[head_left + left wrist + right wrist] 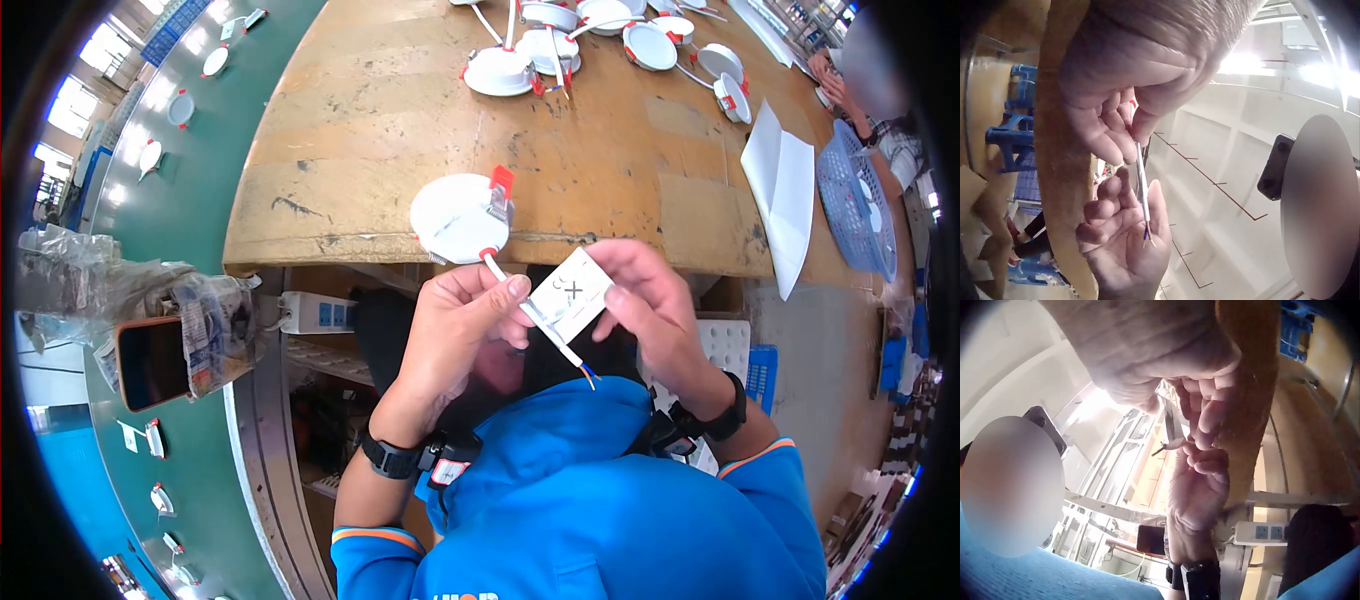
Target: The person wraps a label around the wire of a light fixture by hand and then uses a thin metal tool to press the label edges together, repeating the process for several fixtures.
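In the head view a round white downlight (455, 218) with a red-tipped spring clip lies at the near edge of the wooden table. From it a white cable (562, 347) runs toward the person, its end stripped to thin coloured wires (589, 376). The left hand (450, 330) pinches this cable between thumb and fingers. Between the right hand's (655, 310) thumb and fingers is a small white label (572, 296) with dark printed marks, its lower left edge right at the cable. The left wrist view shows the cable (1142, 187) hanging below the left fingertips.
Several more downlights (650, 46) lie at the table's far side. White paper (780, 195) and a blue basket (850, 200) are at the right, near another person's hands. A green conveyor (205, 130) with spaced lights runs along the left, beside a phone (152, 364) and power strip (318, 313).
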{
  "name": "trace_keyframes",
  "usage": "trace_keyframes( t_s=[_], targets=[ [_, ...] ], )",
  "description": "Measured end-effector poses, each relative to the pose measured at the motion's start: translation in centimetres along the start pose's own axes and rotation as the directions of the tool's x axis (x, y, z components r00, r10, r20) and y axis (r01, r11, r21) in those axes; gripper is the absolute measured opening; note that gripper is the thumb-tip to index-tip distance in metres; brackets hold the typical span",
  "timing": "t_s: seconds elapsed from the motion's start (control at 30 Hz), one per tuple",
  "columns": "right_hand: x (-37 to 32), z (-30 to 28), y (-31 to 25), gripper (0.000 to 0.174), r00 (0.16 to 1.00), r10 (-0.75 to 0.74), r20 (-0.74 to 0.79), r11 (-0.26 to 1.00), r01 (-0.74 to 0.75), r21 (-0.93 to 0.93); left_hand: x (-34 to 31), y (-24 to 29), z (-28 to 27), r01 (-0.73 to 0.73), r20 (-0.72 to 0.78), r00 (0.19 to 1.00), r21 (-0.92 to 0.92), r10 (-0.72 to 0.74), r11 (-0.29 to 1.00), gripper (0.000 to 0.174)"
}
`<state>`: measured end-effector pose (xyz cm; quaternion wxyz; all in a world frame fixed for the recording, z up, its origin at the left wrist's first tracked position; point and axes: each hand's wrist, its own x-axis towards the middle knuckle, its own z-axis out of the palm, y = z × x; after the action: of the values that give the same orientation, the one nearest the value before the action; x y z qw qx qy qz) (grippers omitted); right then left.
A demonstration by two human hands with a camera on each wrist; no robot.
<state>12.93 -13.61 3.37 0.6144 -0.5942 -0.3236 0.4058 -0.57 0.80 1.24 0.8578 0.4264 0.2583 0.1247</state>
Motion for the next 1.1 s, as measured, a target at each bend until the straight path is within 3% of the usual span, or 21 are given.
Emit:
trace_keyframes(
  t_s=[0.07,0.1,0.17,0.23,0.37,0.47,0.5,0.6,0.63,0.7,0.77,0.83,0.93,1.0,1.1],
  targets=[
    [0.3,-0.1,0.0,0.044,0.944,-0.329,0.014,0.928,0.326,-0.182,-0.1,0.6,-0.1,0.013,0.024,1.0,-0.076,-0.012,0.997,0.015],
    [0.5,0.2,-1.5,0.052,0.888,-0.46,0.013,0.82,0.43,-0.378,-0.2,0.9,-0.1,0.034,0.05,0.998,-0.108,-0.029,0.994,0.018],
    [0.8,0.5,-3.7,0.05,0.782,-0.581,0.227,0.526,0.573,-0.628,-0.3,1.4,0.0,0.078,0.107,0.992,-0.17,-0.06,0.982,0.019],
    [1.1,0.8,-4.5,0.04,0.741,-0.559,0.373,0.373,0.625,-0.685,-0.6,1.8,0.4,0.133,0.173,0.98,-0.215,-0.096,0.968,0.021],
    [2.0,0.8,-3.2,0.026,0.656,-0.673,0.342,0.412,0.716,-0.564,-0.8,1.8,1.3,0.22,0.221,0.963,-0.325,-0.152,0.92,0.022],
    [2.3,0.6,-3.3,0.021,0.658,-0.685,0.311,0.409,0.702,-0.583,-0.7,1.8,1.5,0.195,0.183,0.972,-0.263,-0.15,0.945,0.025],
    [2.4,0.5,-3.9,0.017,0.67,-0.685,0.287,0.447,0.697,-0.561,-0.9,2.0,1.5,0.17,0.193,0.971,-0.163,-0.137,0.972,0.029],
    [2.2,0.0,-5.0,0.012,0.732,-0.644,0.222,0.553,0.646,-0.526,-2.0,2.4,2.1,-0.016,0.053,0.999,0.181,0.007,0.983,0.029],
    [2.2,0.0,-5.3,0.01,0.746,-0.633,0.205,0.578,0.632,-0.517,-2.4,2.6,2.3,-0.135,0.048,0.991,0.262,0.127,0.956,0.023],
    [2.1,0.0,-5.6,0.008,0.775,-0.606,0.179,0.629,0.605,-0.488,-3.2,3.5,3.2,-0.28,0.011,0.956,0.315,0.292,0.907,0.015],
    [1.9,0.2,-6.1,0.007,0.803,-0.564,0.191,0.645,0.573,-0.505,-3.7,4.0,3.9,-0.462,0.058,0.876,0.389,0.479,0.797,0.017],
    [1.7,0.5,-6.1,0.007,0.815,-0.531,0.23,0.652,0.567,-0.504,-3.9,4.4,4.5,-0.652,0.182,0.73,0.474,0.658,0.592,0.023],
    [1.5,1.0,-5.7,0.008,0.806,-0.507,0.305,0.644,0.59,-0.488,-4.1,5.4,4.7,-0.742,0.366,0.638,0.527,0.677,0.414,0.024],
    [1.4,1.2,-5.5,0.01,0.805,-0.502,0.317,0.641,0.592,-0.488,-4.4,5.1,4.5,-0.711,0.315,0.667,0.542,0.676,0.448,0.018],
    [1.1,1.2,-5.6,0.014,0.881,-0.374,0.289,0.752,0.471,-0.462,-4.4,4.4,4.3,-0.673,0.208,0.697,0.521,0.687,0.525,0.012]
  ],
)
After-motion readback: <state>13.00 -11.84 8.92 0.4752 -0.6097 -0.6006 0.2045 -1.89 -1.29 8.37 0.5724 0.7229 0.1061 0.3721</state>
